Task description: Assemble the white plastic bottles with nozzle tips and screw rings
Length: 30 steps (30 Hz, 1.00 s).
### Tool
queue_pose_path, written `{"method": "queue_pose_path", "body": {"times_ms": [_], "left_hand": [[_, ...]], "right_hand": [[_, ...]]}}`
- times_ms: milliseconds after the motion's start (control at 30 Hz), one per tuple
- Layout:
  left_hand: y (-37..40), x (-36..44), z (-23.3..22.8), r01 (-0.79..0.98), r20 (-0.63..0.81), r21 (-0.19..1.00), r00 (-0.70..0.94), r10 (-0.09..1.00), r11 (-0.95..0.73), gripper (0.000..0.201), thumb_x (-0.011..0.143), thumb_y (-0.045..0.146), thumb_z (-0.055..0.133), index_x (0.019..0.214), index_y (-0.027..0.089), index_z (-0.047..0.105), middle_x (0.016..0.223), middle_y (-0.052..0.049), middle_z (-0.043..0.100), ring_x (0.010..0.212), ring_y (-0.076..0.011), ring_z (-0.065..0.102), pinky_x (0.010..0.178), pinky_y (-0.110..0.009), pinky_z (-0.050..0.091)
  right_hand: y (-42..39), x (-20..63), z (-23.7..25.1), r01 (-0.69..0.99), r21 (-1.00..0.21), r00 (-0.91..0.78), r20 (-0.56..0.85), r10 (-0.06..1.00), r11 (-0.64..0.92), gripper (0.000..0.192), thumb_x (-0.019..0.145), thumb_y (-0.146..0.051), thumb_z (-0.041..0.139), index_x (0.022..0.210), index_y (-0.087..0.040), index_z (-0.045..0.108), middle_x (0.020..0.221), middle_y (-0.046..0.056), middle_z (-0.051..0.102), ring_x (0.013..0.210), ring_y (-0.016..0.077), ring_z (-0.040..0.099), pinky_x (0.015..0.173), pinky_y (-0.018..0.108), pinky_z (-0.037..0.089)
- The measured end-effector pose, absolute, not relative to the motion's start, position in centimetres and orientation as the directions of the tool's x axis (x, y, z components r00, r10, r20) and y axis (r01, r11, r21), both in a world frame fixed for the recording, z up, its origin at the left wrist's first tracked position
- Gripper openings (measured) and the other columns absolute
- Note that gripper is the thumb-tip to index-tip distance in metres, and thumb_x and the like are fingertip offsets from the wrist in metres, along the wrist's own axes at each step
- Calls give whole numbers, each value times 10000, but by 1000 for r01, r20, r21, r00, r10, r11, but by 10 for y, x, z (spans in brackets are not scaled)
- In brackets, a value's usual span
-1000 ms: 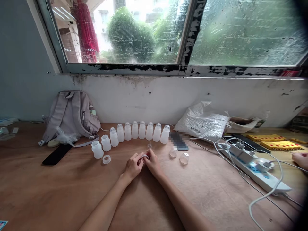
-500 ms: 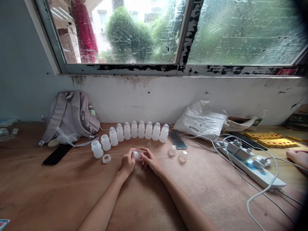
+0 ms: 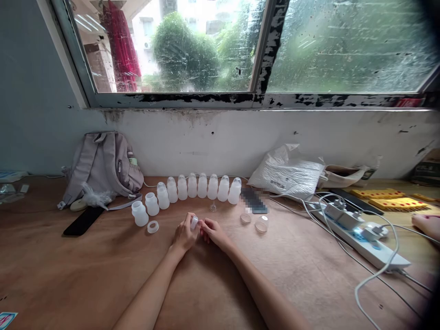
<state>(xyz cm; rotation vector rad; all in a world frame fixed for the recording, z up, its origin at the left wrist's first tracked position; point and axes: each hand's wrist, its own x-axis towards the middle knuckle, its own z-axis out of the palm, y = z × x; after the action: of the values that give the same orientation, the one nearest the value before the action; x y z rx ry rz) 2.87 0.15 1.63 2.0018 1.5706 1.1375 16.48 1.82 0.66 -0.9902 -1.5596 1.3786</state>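
Between its thumb and fingers, my left hand (image 3: 184, 236) holds a small white bottle collar (image 3: 194, 222), tilted on its side. My right hand (image 3: 213, 232) has its fingertips pinched at the collar's right side, where a clear teat pokes out; the fingers mostly hide it. Beyond the hands, a loose clear teat (image 3: 213, 207) stands on the table. To the left are two uncapped white baby bottles (image 3: 140, 214) and another white collar (image 3: 153, 227) lying flat. Several capped bottles (image 3: 202, 185) form a curved row behind. Two clear caps (image 3: 261, 224) rest to the right.
A grey backpack (image 3: 103, 165) and a black phone (image 3: 82, 222) lie on the left. At the back right is a silver mailing bag (image 3: 285, 172). A white power strip (image 3: 364, 240) with looping cables takes up the right side; another person's hand (image 3: 426, 224) shows at the far right edge.
My right hand's fingers have closed in on the teat at the collar, having been more spread half a second ago. The collar has tipped slightly; the bottles have stayed put.
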Motion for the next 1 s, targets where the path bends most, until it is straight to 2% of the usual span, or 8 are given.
{"method": "queue_pose_path", "body": {"times_ms": [200,367,567,667,733,800,867,1000], "left_hand": [[4,30,14,644,345,714,18,939,-275,257,828,425,317,807,216,465,661,7,570,621,-150,557,577,-228,378],[14,24,16,666,370,700,-29,929,-258,285,827,397,298,725,211,489,565,25,527,547,-138,518,539,-220,347],[13,19,15,698,373,664,-1,928,-267,293,817,394,308,729,214,523,582,22,543,554,-135,522,545,-220,344],[10,17,14,693,387,664,-1,922,-278,262,817,396,331,810,217,522,610,22,554,577,-139,535,558,-225,358],[11,16,13,666,404,685,-9,915,-296,270,808,405,372,958,217,495,673,16,580,602,-140,550,577,-231,378],[14,13,12,614,420,723,-26,907,-317,374,812,409,380,1130,213,404,751,4,595,588,-128,555,581,-233,397],[19,9,11,552,432,774,-100,896,-311,449,833,407,342,1233,207,304,793,-6,590,522,-102,539,551,-226,410],[30,-5,15,457,427,856,-363,828,-241,506,846,396,323,1299,207,200,813,-11,568,422,-67,504,486,-209,410]], "right_hand": [[10,155,10,51,-993,-368,81,926,107,400,769,-553,393,595,-194,403,456,-56,459,321,64,379,290,179,269],[2,145,20,72,-972,-311,190,931,222,398,807,-513,366,562,-200,366,406,-71,386,315,58,328,342,193,258],[-6,143,23,133,-954,-300,218,929,267,408,808,-505,370,544,-193,378,433,-56,420,347,62,350,388,201,295],[-7,145,18,115,-961,-287,210,935,252,378,805,-495,381,589,-188,426,478,-52,454,346,60,366,376,196,292],[-4,146,14,106,-967,-257,200,946,233,352,799,-494,390,646,-186,467,508,-50,466,340,59,373,353,191,284],[0,148,10,109,-969,-210,194,958,220,342,790,-496,401,683,-184,490,527,-45,476,334,59,381,337,189,285],[5,152,7,116,-972,-157,187,970,206,345,778,-505,414,688,-183,498,530,-41,482,327,59,385,329,191,292],[14,159,3,124,-978,-73,157,985,166,364,750,-531,436,681,-180,503,513,-44,474,308,62,384,304,194,285]]}}
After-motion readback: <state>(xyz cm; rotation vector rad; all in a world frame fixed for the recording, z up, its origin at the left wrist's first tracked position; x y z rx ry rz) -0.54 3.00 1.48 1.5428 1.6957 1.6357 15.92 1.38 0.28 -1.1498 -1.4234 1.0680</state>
